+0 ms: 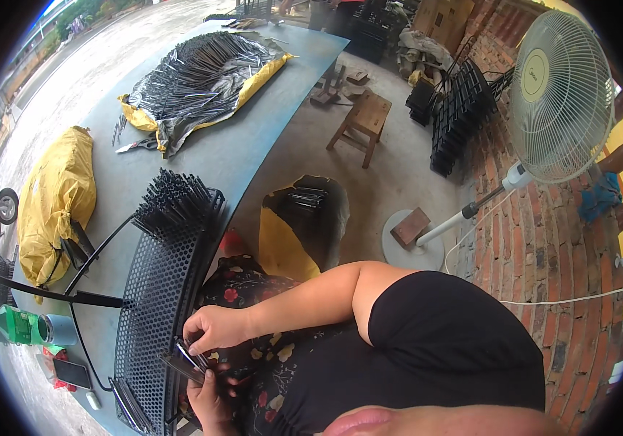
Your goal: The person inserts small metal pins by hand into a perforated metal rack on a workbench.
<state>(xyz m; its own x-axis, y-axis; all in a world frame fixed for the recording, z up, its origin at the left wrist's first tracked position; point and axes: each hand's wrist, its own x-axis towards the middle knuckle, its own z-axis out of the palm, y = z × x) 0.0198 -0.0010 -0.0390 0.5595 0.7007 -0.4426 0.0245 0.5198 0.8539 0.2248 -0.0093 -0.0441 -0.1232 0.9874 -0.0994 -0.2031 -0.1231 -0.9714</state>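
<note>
Near the tray's edge, my left hand (211,401) is closed round a small bundle of thin dark strips (186,365), some of them shiny. My right hand (213,328) is just beyond it, thumb and fingers pinched together at the top of that bundle. Whether it grips one strip or several is hidden by the fingers. Beside both hands lies a long black perforated tray (153,298) on the table. A dense cluster of thin black rods (173,203) stands at the tray's far end. More dark strips (131,404) lie at its near end.
On the blue-grey table (253,145) are an open sack of black rods (202,80), scissors (137,145), a tied yellow sack (57,203), a green bottle (15,325) and a phone (72,374). A fan (562,94), wooden stool (366,120) and floor sack (282,251) stand right.
</note>
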